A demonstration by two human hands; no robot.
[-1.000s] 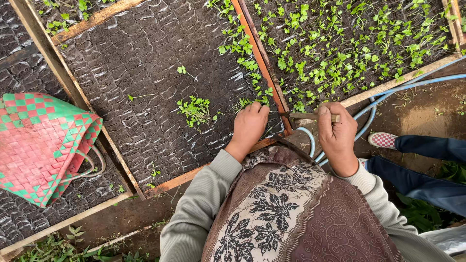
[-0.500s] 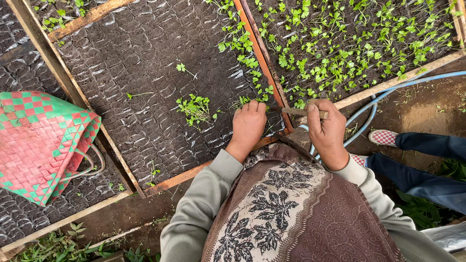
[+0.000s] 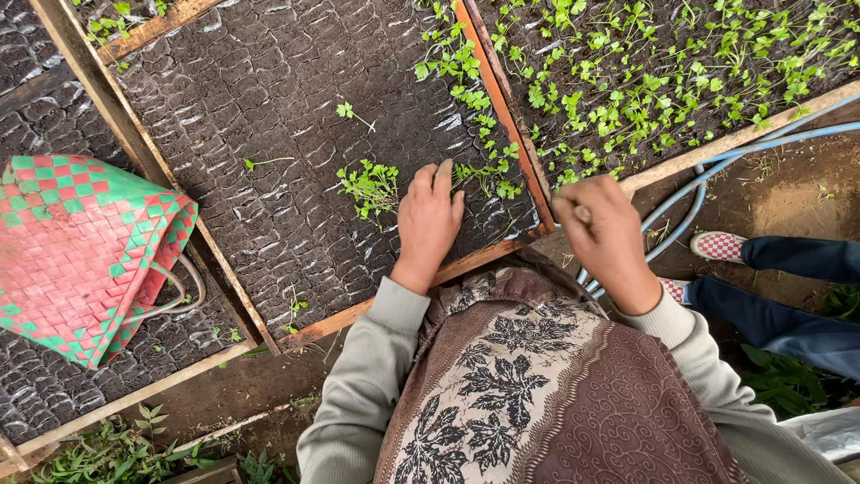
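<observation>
Left hand [image 3: 428, 220] lies flat, fingers together, on the soil-bag bed [image 3: 269, 134] beside a seedling clump [image 3: 370, 186] at frame centre, right hand [image 3: 602, 235] fisted round a small stick [image 3: 580, 212]; looks like mid-transplanting, hole poking probably next.

A plant nursery, outdoors on bare earth: wooden-framed seedling beds [image 3: 502, 99] packed with small black soil-filled bags [image 3: 269, 99], rows of tiny green seedlings [image 3: 645, 81], and a pale blue watering hose [image 3: 717, 170] across the dirt ground [image 3: 788, 197].
</observation>
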